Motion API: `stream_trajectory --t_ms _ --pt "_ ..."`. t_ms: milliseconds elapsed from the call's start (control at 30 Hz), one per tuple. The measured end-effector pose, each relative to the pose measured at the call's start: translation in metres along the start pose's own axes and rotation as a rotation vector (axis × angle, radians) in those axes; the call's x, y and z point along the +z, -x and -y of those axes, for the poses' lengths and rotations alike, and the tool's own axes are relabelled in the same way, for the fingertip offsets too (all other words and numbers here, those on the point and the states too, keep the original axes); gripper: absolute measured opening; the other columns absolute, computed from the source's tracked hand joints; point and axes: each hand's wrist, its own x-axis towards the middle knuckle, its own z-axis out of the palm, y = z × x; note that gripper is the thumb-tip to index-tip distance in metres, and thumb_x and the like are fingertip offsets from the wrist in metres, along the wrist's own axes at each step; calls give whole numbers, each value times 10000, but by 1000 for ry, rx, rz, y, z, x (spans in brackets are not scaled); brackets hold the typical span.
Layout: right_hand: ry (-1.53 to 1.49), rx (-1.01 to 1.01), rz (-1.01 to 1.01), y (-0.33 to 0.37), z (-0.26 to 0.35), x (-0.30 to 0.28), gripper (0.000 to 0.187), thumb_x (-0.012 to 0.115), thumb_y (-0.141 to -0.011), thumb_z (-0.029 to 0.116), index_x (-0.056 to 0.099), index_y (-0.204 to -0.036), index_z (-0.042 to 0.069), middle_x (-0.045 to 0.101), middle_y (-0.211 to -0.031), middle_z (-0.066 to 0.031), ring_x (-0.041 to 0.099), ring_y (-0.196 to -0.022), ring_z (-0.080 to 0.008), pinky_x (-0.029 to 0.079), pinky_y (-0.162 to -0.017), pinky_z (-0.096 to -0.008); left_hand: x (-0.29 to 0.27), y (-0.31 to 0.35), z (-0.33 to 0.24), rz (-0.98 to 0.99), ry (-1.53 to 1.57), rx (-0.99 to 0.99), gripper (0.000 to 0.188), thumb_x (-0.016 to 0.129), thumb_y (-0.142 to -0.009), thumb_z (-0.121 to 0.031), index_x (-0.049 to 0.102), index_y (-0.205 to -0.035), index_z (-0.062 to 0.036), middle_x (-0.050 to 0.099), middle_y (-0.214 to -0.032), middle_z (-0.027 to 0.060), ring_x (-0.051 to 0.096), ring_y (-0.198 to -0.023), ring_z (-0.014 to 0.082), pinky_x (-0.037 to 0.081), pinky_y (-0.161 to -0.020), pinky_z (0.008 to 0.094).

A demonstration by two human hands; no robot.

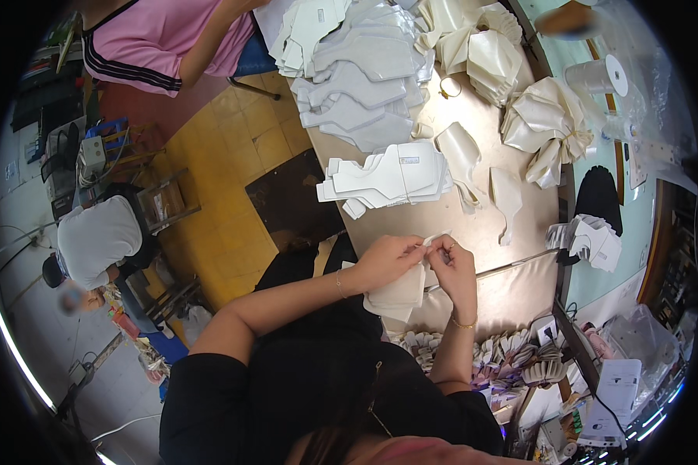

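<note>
Over the table's near edge, both hands pinch a small cream-coloured cut piece (436,237), its upper edge showing between the fingertips. My left hand (388,263) is closed on it from the left. My right hand (455,271) is closed on it from the right, close to the left fingertips. Fingers hide most of the piece. Below the hands lie several flat cream pieces (395,301), partly beneath my left wrist. A banded stack of white cut pieces (392,174) sits just beyond, with two loose glossy cream pieces to its right, one curved (461,151) and one narrow (506,201).
Translucent cut pieces (364,81) spread over the far left of the worktable (531,225). Tied cream bundles (547,124) lie at far right, near a thread cone (597,76). Other people sit nearby, one in a pink shirt (151,43), another in a grey shirt (101,236).
</note>
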Motion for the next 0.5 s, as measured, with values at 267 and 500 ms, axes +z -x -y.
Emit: stream_trajectory --t_ms 267,500 --pt "-38 14 88 -2 -6 2 134 621 -881 123 600 -818 6 509 -605 15 413 -562 -45 337 -511 -221 -7 1 7 14 -221 31 239 558 -931 -256 629 -909 -28 567 -640 183 545 -544 329 419 -536 397" --pt "-45 -11 101 -3 -8 4 146 619 -875 141 629 -853 -3 566 -616 -31 455 -549 -70 373 -516 -244 -8 2 10 13 -228 62 245 570 -920 -265 637 -919 -30 599 -681 204 600 -612 375 452 -559 423"
